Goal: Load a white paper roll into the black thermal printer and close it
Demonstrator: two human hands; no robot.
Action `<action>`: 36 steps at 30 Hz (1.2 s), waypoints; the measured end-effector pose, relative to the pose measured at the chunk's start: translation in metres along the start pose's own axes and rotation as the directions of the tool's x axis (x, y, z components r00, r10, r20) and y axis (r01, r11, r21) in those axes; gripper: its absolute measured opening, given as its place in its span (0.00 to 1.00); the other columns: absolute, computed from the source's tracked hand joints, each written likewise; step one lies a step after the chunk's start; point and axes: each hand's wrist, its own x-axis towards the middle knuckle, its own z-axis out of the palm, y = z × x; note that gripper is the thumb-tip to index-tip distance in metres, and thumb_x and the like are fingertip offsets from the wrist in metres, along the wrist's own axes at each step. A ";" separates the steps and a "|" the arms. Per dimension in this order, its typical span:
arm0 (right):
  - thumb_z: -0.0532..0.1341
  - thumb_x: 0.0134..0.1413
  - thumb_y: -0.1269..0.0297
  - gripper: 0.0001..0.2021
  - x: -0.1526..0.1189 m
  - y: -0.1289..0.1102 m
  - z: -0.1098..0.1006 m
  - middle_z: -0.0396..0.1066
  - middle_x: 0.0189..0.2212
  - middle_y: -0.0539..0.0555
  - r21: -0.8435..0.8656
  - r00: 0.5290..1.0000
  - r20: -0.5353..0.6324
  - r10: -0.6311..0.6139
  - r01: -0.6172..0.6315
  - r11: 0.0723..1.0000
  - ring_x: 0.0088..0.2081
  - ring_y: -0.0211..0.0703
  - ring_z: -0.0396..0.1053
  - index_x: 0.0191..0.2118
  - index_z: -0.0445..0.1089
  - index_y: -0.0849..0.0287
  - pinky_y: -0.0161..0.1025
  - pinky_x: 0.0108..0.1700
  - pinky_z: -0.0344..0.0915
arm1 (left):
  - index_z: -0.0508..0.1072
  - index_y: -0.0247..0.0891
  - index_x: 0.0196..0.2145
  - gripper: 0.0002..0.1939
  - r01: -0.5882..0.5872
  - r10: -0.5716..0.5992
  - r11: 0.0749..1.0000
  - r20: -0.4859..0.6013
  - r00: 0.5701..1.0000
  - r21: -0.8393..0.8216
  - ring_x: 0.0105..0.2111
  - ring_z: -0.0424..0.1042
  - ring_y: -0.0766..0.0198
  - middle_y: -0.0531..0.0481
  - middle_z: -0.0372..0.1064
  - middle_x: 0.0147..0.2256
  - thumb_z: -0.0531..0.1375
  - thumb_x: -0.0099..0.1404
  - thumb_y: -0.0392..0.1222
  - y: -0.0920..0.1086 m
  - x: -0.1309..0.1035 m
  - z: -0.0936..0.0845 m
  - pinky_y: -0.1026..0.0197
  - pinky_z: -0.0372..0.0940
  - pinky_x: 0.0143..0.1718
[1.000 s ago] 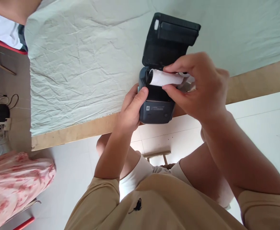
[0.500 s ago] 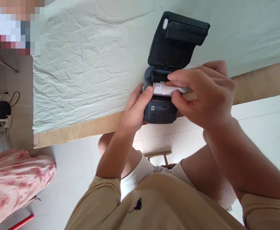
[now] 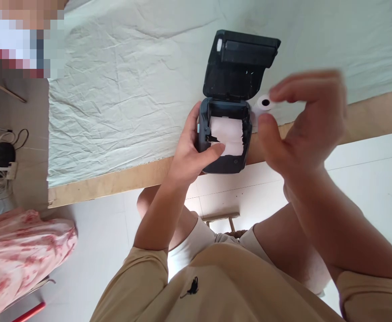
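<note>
A dark portable receipt printer (image 3: 203, 154) rests at the table's front edge with its black lid (image 3: 232, 74) swung up. In its bay sits white paper (image 3: 227, 127), its loose end lying over the front panel. My left hand (image 3: 192, 154) grips the printer's left side, and the thumb presses on the paper end. To the right, my right hand (image 3: 303, 116) is blurred, with thumb and fingers apart and nothing visibly held. Close to its fingertips lies a small white paper roll (image 3: 263, 106) with a black core, beside the printer.
A pale wrinkled cloth (image 3: 125, 89) covers the table, leaving a bare wooden edge (image 3: 115, 183). Cables and a black device (image 3: 3, 152) are on the left. Pink patterned fabric (image 3: 28, 250) hangs at lower left. Part of another person shows, pixelated, at top left.
My right hand has let go of the paper and moved right, uncovering the small roll. The paper end now lies over the printer's front, with my left thumb shifted onto it.
</note>
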 end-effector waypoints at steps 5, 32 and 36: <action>0.59 0.75 0.56 0.25 0.010 0.019 -0.002 0.69 0.70 0.58 0.016 0.980 0.191 0.061 -0.066 0.998 0.74 0.62 0.70 0.72 0.61 0.40 0.62 0.68 0.72 | 0.74 0.52 0.65 0.48 0.013 -0.013 1.000 0.002 1.000 0.005 0.69 0.77 0.34 0.42 0.79 0.60 0.84 0.50 0.58 0.003 -0.001 0.000 0.45 0.80 0.59; 0.73 0.64 0.43 0.32 -0.005 0.004 -0.006 0.56 0.17 0.46 0.146 0.626 0.601 0.497 -0.697 0.702 0.21 0.35 0.55 0.21 0.58 0.54 0.39 0.22 0.51 | 0.79 0.53 0.56 0.25 0.037 -0.041 0.996 -0.043 0.998 -0.078 0.65 0.82 0.42 0.48 0.83 0.52 0.73 0.69 0.65 0.007 -0.005 0.009 0.49 0.84 0.52; 0.69 0.69 0.38 0.33 -0.012 0.008 -0.005 0.58 0.18 0.47 0.178 0.649 0.601 0.467 -0.678 0.713 0.22 0.37 0.57 0.23 0.56 0.53 0.40 0.24 0.52 | 0.81 0.50 0.51 0.25 0.020 -0.028 0.992 -0.061 0.998 -0.125 0.71 0.77 0.44 0.47 0.83 0.55 0.64 0.74 0.71 0.003 0.000 0.008 0.48 0.83 0.59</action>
